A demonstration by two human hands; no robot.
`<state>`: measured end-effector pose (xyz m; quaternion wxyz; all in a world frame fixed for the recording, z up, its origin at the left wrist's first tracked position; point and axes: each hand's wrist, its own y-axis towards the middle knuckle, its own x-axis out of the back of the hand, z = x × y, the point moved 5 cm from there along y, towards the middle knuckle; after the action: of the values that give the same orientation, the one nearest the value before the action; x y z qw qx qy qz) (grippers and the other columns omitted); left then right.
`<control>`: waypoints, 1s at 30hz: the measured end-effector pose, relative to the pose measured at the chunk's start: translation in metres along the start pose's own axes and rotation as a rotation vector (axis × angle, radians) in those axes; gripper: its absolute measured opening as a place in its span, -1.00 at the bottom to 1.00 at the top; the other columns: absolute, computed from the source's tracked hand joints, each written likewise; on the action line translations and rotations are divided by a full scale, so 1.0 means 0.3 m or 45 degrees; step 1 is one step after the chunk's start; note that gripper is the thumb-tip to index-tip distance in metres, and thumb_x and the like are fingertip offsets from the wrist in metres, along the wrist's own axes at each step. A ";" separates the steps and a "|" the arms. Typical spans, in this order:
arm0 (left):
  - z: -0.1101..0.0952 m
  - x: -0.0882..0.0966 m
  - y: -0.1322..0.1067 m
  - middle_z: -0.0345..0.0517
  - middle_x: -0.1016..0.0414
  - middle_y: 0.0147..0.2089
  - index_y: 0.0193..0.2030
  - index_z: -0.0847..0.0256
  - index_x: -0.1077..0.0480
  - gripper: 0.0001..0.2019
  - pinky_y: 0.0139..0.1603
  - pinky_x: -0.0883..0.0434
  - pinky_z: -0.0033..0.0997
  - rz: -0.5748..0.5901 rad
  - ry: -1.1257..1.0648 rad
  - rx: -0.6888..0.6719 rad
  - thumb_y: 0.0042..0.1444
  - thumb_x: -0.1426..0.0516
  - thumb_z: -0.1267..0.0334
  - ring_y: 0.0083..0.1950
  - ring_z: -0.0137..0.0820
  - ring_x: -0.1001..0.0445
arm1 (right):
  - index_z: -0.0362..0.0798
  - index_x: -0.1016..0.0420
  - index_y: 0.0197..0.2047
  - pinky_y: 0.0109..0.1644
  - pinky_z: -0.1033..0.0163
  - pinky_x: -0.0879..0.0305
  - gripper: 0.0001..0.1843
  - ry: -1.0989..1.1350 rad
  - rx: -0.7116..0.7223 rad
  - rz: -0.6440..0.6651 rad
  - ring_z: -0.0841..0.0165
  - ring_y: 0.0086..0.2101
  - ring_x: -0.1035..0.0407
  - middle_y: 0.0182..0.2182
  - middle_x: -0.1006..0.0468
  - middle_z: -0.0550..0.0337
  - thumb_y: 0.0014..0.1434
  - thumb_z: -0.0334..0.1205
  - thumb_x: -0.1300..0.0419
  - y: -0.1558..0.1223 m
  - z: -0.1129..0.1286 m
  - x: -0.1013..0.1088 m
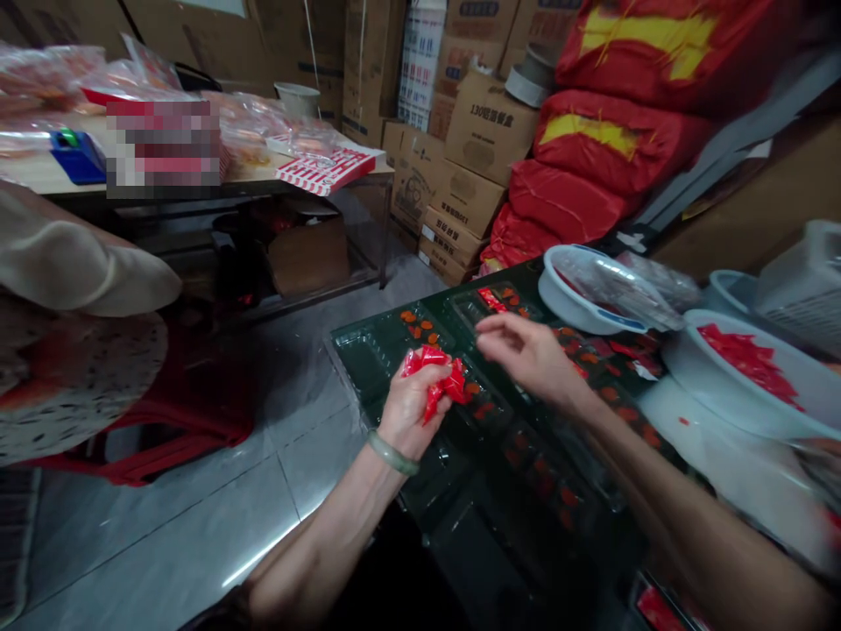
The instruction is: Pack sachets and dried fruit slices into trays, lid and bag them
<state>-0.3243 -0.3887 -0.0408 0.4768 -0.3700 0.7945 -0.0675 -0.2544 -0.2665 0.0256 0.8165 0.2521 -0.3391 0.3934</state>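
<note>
My left hand [411,403], with a pale green bangle [392,453] at its wrist, is closed around several small glossy red packets [453,379]. To its right my right hand [535,355] hovers over the dark green table [473,526], fingers stretched and a little apart, with nothing visible in them. Just beyond its fingertips, a red packet [491,300] lies in a clear plastic tray [466,307] beside orange pieces. More orange pieces [419,328] sit in trays around my hands. A clear tray [360,352] without pieces lies at the table's left corner.
At right, a white basin [689,350] holds red packets, and another basin [558,294] holds clear plastic bags. Cardboard boxes [473,193] and red sacks [565,193] are stacked behind. On the left, a person's sleeve [79,263] shows near a second table [250,180] and a red stool [216,421].
</note>
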 end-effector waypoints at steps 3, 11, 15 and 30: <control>0.009 -0.028 -0.023 -0.28 -0.33 -0.57 -0.46 0.28 -0.25 -0.79 -0.71 -0.11 -0.65 0.080 0.019 -0.075 -0.31 -0.16 0.51 -0.63 -0.59 -0.29 | -0.02 -0.42 -0.25 -0.39 0.33 -0.22 -0.74 -0.026 0.197 0.054 0.43 -0.48 -0.28 -0.49 -0.41 0.26 0.04 -0.04 -0.20 -0.153 0.137 -0.035; 0.044 -0.015 -0.086 -0.21 -0.31 -0.54 -0.49 0.30 -0.25 -0.85 -0.77 0.01 -0.70 0.015 0.010 0.177 -0.19 -0.09 0.58 -0.65 -0.63 -0.22 | -0.01 -0.39 -0.39 -0.34 0.32 -0.25 -0.86 0.029 0.159 -0.180 0.41 -0.44 -0.35 -0.45 -0.48 0.21 0.16 -0.30 -0.04 -0.282 0.174 -0.001; 0.011 0.023 -0.093 -0.16 -0.27 -0.49 -0.51 0.32 -0.22 -0.87 -0.76 0.01 -0.76 0.097 -0.145 0.256 -0.08 -0.07 0.57 -0.58 -0.62 -0.25 | -0.02 -0.38 -0.39 -0.50 0.33 -0.20 -0.92 0.225 -0.029 -0.328 0.44 -0.56 -0.29 -0.54 -0.43 0.26 0.13 -0.27 -0.09 -0.305 0.156 0.040; -0.049 0.117 -0.166 -0.07 -0.29 -0.46 -0.43 0.33 -0.30 -0.90 -0.77 -0.05 -0.79 0.263 -0.129 0.239 -0.06 -0.06 0.57 -0.52 -0.57 -0.29 | -0.06 -0.45 -0.28 -0.08 0.09 -0.17 -0.80 -0.528 0.313 0.131 0.21 -0.15 -0.32 -0.27 -0.53 0.06 0.16 -0.38 -0.01 -0.318 0.067 -0.184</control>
<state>-0.3197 -0.4508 -0.0350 0.5532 -0.2428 0.7935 -0.0733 -0.2093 -0.3598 -0.0168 0.6716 0.4075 -0.4612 0.4126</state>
